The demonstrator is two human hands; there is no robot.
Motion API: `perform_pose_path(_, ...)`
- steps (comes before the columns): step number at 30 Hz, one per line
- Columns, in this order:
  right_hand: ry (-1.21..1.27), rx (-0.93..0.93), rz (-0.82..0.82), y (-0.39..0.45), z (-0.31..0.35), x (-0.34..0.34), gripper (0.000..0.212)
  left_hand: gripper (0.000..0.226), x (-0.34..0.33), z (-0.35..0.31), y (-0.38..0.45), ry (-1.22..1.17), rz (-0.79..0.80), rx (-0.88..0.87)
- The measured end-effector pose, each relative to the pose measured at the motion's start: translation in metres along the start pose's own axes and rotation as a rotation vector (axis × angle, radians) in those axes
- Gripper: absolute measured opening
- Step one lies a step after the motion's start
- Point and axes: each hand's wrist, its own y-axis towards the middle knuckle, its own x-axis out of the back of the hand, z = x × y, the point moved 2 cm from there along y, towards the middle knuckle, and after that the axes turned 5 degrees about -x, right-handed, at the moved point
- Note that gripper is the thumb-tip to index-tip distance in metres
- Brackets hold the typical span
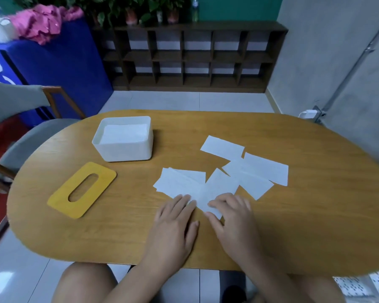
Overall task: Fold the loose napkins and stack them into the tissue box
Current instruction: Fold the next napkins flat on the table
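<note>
Beside box [123, 147], lid [81, 190]; napkins [228, 171] scattered.

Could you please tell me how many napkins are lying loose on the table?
About 5: far one, right, middle-right, left, one under the hands. Overlaps may hide more.

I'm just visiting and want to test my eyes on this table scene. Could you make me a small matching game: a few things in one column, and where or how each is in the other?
Things:
1. white box
2. yellow lid
3. loose napkins
4. hands

Places or states:
A. flat on the table, left of the hands
B. scattered on the right half of the table
C. open-topped, with napkins inside
D. pressing on the nearest napkin

Pairs: 1-C, 2-A, 3-B, 4-D. The left hand and right hand both rest on it.
</note>
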Motion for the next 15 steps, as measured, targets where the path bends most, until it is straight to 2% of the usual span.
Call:
perform_pose_path(4, 0.004, 0.083, 0.007, 0.0, 0.006, 0.004, 0.002, 0.048, 0.008, -0.002, -0.011, 0.012, -0.006, 0.027)
perform_pose_path(6, 0.003, 0.116, -0.003, 0.0, 0.01, 0.006, 0.007, 0.049, 0.01, -0.004, -0.009, -0.009, -0.012, 0.052)
perform_pose_path(8, 0.071, 0.063, -0.034, 0.001, 0.015, 0.015, 0.008, 0.051, 0.013, -0.006, -0.006, -0.092, -0.033, 0.073)
perform_pose_path(11, 0.426, -0.181, -0.046, -0.004, 0.029, 0.036, 0.012, 0.068, 0.027, -0.01, -0.001, -0.342, -0.075, 0.123)
perform_pose_path(13, 0.7, -0.321, 0.027, -0.008, 0.039, 0.049, 0.012, 0.076, 0.039, -0.012, 0.005, -0.487, -0.074, 0.145)
perform_pose_path(15, 0.918, -0.368, 0.087, -0.01, 0.046, 0.055, 0.012, 0.068, 0.05, -0.011, 0.01, -0.585, -0.061, 0.168)
